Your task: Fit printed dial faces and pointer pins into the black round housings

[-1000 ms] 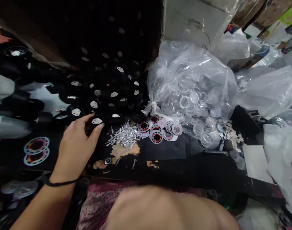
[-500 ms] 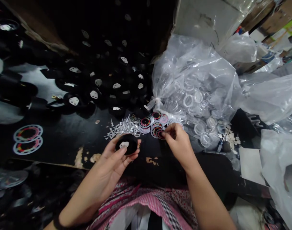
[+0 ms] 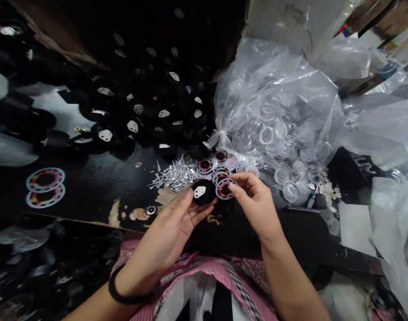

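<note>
Above the table [image 3: 90,191], the left hand [image 3: 177,214] clasps a black cup [image 3: 210,192], probably light and stiff; just beside it, the right hand [image 3: 255,203] pinches a printed disc [image 3: 221,189], likely bendable, best held by its rim.

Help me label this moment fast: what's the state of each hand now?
Left hand: holding a round black case with a white plate in it.
Right hand: closed, pinching a printed disc between thumb and fingers.

blk housing [image 3: 209,191], L hand [image 3: 179,218]: 1 | dial disc [image 3: 224,189], R hand [image 3: 255,207]: 1 | dial discs [image 3: 45,187] nr desk [image 3: 86,189] front edge: 2 | blue scrwdrvr [image 3: 311,202]: 1
</note>
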Demonstrator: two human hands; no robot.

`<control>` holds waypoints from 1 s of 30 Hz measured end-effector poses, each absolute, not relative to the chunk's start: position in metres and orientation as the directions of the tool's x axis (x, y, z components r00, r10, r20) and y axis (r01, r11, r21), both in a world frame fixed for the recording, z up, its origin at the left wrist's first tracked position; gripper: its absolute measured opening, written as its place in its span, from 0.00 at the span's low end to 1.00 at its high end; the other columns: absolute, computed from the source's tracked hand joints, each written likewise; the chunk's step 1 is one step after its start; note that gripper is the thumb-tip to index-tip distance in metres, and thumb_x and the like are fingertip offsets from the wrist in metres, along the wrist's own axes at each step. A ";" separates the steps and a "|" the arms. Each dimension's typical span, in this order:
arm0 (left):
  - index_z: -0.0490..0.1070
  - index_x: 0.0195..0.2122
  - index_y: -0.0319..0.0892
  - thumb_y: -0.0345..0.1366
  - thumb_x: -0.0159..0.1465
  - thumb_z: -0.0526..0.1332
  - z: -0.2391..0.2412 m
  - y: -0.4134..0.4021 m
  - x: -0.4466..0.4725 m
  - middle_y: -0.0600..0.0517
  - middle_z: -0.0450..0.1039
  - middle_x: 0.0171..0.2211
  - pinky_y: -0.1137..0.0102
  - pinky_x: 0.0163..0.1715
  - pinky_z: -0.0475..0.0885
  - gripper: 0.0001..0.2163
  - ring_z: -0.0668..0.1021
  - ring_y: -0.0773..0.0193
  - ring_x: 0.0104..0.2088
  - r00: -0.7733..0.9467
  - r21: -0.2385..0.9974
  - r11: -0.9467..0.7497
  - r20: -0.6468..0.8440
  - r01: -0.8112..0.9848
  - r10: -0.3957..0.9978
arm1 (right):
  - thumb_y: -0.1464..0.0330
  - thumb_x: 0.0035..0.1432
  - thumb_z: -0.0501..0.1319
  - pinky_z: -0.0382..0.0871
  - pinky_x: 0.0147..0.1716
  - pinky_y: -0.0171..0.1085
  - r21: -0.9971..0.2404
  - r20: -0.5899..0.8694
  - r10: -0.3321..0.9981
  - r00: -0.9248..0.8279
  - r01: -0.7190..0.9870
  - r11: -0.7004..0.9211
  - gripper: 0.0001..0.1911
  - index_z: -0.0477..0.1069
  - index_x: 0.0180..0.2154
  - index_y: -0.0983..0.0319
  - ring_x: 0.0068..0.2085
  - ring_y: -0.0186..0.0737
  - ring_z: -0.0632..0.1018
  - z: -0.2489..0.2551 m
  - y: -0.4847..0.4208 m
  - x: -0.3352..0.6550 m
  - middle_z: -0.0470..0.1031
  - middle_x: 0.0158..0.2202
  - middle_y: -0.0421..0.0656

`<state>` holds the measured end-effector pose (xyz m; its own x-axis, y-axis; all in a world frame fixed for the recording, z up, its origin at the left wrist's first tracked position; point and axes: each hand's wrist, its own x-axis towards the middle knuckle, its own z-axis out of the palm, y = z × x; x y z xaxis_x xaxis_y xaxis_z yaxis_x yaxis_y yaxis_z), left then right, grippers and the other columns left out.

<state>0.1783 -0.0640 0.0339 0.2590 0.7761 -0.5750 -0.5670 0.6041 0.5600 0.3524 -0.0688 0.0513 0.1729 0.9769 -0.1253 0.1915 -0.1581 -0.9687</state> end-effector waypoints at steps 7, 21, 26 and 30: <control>0.82 0.44 0.54 0.45 0.58 0.72 0.033 -0.073 0.187 0.56 0.82 0.49 0.76 0.46 0.77 0.13 0.81 0.62 0.51 0.253 0.659 0.571 -0.519 -0.491 0.817 | 0.67 0.61 0.63 0.71 0.33 0.34 -0.940 -0.089 0.984 0.157 0.314 -0.135 0.04 0.70 0.35 0.58 0.32 0.34 0.77 0.063 -0.072 0.330 0.75 0.31 0.37; 0.80 0.51 0.52 0.45 0.62 0.69 0.029 -0.073 0.182 0.50 0.76 0.58 0.59 0.58 0.73 0.16 0.76 0.50 0.59 0.326 0.692 0.580 -0.480 -0.430 0.815 | 0.61 0.58 0.64 0.71 0.28 0.35 -0.942 -0.316 0.939 0.134 0.077 -0.327 0.12 0.63 0.31 0.58 0.26 0.34 0.75 0.058 -0.070 0.335 0.71 0.26 0.35; 0.80 0.49 0.53 0.43 0.61 0.70 0.028 -0.071 0.182 0.51 0.77 0.57 0.57 0.59 0.72 0.14 0.75 0.49 0.60 0.323 0.686 0.585 -0.488 -0.432 0.811 | 0.60 0.57 0.64 0.67 0.29 0.36 -0.918 -0.311 0.948 0.070 0.237 -0.319 0.12 0.64 0.29 0.58 0.27 0.35 0.72 0.058 -0.068 0.341 0.68 0.25 0.35; 0.81 0.48 0.51 0.43 0.61 0.70 0.027 -0.071 0.180 0.50 0.78 0.55 0.60 0.56 0.74 0.13 0.77 0.51 0.57 0.348 0.685 0.595 -0.484 -0.421 0.803 | 0.60 0.57 0.63 0.66 0.29 0.36 -0.906 -0.362 0.932 0.009 0.230 -0.355 0.12 0.64 0.28 0.58 0.26 0.35 0.71 0.061 -0.066 0.346 0.68 0.24 0.35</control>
